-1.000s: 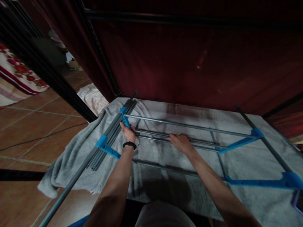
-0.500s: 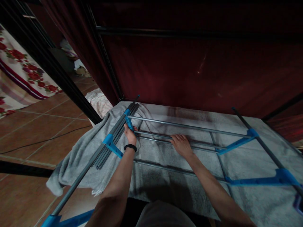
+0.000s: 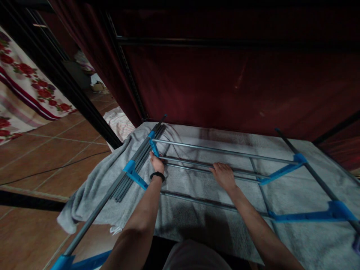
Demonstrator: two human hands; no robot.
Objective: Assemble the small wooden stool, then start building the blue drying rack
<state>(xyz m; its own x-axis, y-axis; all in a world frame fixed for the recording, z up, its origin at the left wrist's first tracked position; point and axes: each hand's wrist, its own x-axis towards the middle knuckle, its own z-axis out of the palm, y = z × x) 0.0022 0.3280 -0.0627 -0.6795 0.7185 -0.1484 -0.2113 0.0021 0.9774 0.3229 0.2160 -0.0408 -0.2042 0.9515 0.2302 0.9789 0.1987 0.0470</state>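
A rack frame of grey metal tubes and blue plastic brackets lies before me. My left hand, with a black band on its wrist, closes round the left end of a middle metal tube, right by a blue bracket; some of its fingers are hidden. Further right, my right hand curls its fingers over the middle tubes. At their far end those tubes meet another blue bracket. Several loose grey tubes lie bundled under the left side pole.
A grey blanket covers the surface under the frame and hangs over its left edge. Dark red curtain closes off the back. Black posts stand at the left, above a tiled floor with a cable.
My right hand has slid a little to the right along the tubes. My left hand has shifted slightly down from the blue bracket to the tube's end.
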